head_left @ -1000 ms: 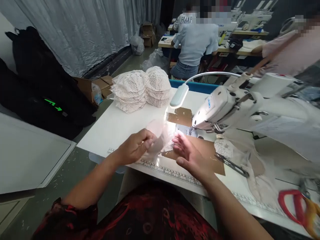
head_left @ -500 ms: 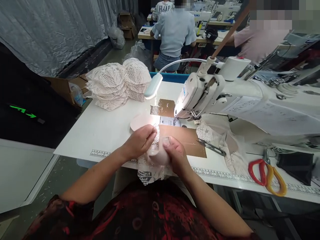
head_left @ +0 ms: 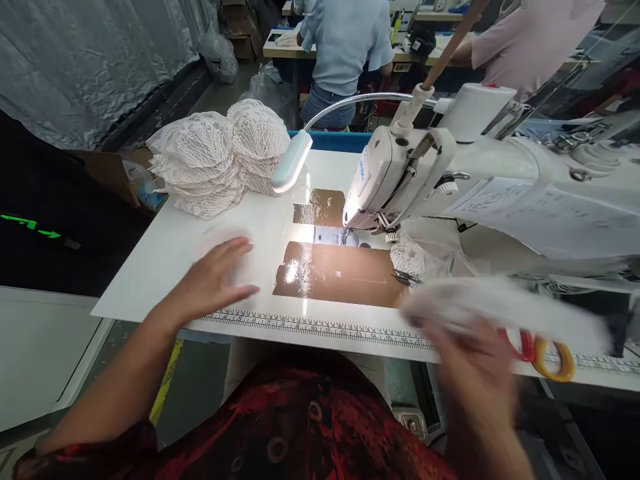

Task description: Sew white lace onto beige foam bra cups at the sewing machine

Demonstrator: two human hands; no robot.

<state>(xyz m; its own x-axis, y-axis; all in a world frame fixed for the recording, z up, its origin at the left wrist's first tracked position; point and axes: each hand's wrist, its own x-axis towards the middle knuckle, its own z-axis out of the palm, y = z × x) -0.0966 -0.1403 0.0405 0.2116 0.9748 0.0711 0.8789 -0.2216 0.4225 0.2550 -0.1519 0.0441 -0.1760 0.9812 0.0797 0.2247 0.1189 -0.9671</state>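
My left hand point(head_left: 213, 280) hovers flat over the white table point(head_left: 165, 267), fingers stretched out and apart, nothing in it. My right hand point(head_left: 470, 363) is blurred by motion at the table's front right and carries a pale lace piece point(head_left: 505, 310) that streaks out to the right. Its fingers are smeared. A stack of white lace cups point(head_left: 215, 157) stands at the table's back left. The white sewing machine point(head_left: 450, 173) stands right of centre, its needle over brown sheets point(head_left: 340, 270) lit by a gooseneck lamp point(head_left: 291, 170).
Small snips point(head_left: 407, 279) and a lace scrap point(head_left: 407, 257) lie by the machine foot. Red and yellow scissors point(head_left: 545, 350) lie at the front right. A printed ruler point(head_left: 320, 325) runs along the table's front edge. Other people sit at tables behind point(head_left: 345, 47).
Both hands held the lace piece together at the table's front. Now they have parted: the right hand swings the piece to the right, the left hand has moved left and opened.
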